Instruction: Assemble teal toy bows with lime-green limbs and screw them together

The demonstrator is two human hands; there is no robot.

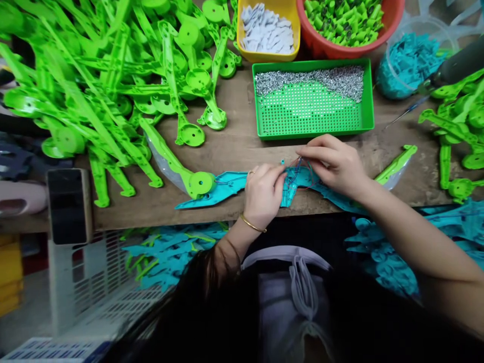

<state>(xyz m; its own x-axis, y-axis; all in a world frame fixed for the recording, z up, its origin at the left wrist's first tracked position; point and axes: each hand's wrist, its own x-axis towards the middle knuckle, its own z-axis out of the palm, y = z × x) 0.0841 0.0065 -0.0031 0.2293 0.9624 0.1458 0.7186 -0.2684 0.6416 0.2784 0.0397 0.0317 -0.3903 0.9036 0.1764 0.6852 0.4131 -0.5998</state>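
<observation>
Blue frame (229, 185) partly behind left fingers (269, 175)

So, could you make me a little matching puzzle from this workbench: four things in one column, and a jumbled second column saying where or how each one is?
1. Blue piece
2. Green tray
3. Phone
4. Yellow tub

A. Holds many small metal bits
B. Holds whitish pieces
C. Partly under the left hand and right hand
D. Black-screened, left of both hands

Pairs: 1-C, 2-A, 3-D, 4-B
</observation>
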